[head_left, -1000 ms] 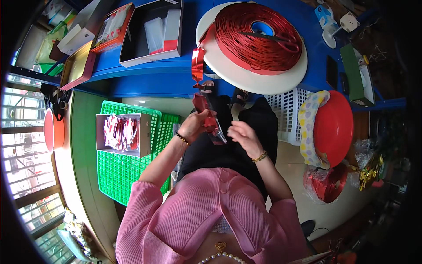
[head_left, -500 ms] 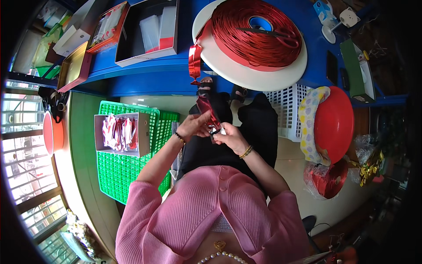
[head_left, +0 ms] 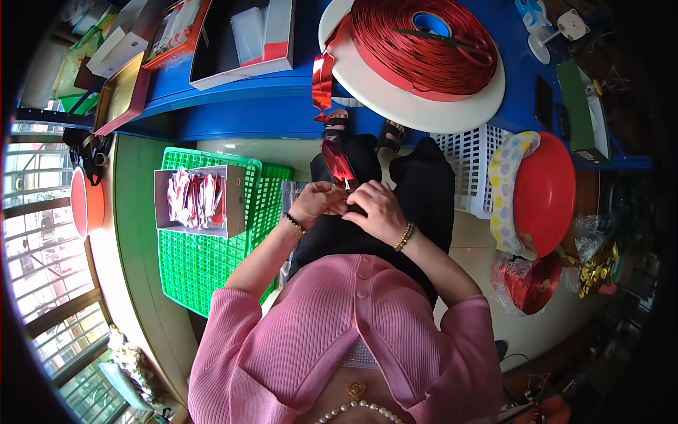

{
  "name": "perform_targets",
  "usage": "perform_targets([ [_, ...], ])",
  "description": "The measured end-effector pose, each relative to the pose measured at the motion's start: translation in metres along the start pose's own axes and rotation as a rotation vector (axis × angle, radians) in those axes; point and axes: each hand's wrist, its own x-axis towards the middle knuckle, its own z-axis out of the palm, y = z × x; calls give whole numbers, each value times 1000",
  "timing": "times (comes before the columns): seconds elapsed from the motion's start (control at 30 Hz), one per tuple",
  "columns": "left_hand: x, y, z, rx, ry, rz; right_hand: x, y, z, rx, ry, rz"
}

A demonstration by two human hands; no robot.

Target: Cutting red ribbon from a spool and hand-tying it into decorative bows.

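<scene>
A shiny red foil strip (head_left: 336, 160) comes down from a large coil of red foil ribbon (head_left: 381, 53) on a round white board (head_left: 452, 116) and ends at my fingers above my lap. My left hand (head_left: 318, 203) is closed, thumb and fingers pinched on the strip's lower end. Close against it, my right hand (head_left: 379, 210) has bent fingers pressed at the same end. What lies between its fingertips is mostly hidden. A pair of scissors (head_left: 474, 53) rests on top of the coil.
On my left, an open box of red and white packets (head_left: 234, 201) sits on a green plastic crate (head_left: 201, 272). A red basin (head_left: 547, 198) and a white crate (head_left: 462, 169) are on the right. Across the blue table (head_left: 212, 106) stand open boxes (head_left: 282, 60).
My right hand has turned over and come closer to my left, its fingers bent over the strip's end. The white bit that showed between my fingers is now mostly covered.
</scene>
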Motion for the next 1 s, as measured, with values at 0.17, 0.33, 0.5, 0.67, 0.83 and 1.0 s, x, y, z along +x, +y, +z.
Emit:
perform_targets([
  [0.17, 2, -1, 2, -38, -12, 67, 6, 4, 9, -40, -41, -75],
  [0.33, 13, -10, 3, 43, -1, 155, 2, 4, 9, 7, 25, -82],
  [0.5, 9, 0, 12, 211, 46, 82, -20, -5, -50, 170, 322, 141],
  [0.67, 11, -2, 2, 160, -78, 19, -63, 35, -146, -39, 628, 505],
  [0.83, 15, 6, 6, 219, -82, 21, -48, 24, -90, 107, 128, 264],
  [1.0, 19, 1, 4, 139, -121, 66, -6, 19, -16, 86, -103, -6],
])
